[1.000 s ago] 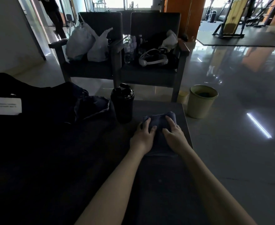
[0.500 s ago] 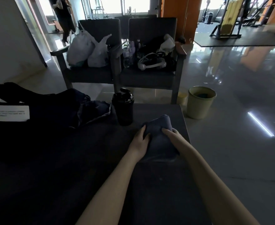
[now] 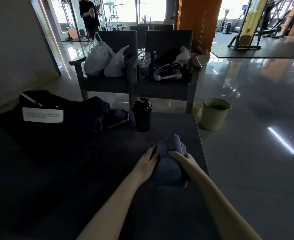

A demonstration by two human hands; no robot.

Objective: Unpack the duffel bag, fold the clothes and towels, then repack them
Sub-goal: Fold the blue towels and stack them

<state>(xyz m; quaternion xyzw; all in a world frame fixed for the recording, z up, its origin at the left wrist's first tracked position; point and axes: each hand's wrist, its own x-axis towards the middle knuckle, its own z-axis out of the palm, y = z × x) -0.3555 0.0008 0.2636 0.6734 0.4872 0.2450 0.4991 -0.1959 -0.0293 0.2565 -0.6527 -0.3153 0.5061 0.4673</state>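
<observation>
Near the right edge of the table (image 3: 170, 126), folded towel (image 3: 169, 151) clasped at either side by left hand (image 3: 147, 163) and right hand (image 3: 183, 161). Crumpled clothes (image 3: 111, 116) beside the duffel bag (image 3: 44, 132) at the far left. Seemingly midway: more folding, then repacking.

The only writing I can see from here is on a white rectangular label (image 3: 42, 115) on the side of the black duffel bag (image 3: 44, 139), which sits at the left of the table (image 3: 90, 187). The label carries a few thin lines of dark print, too small and blurred to make out. Nothing else here shows a word, brand or number I can read.
</observation>
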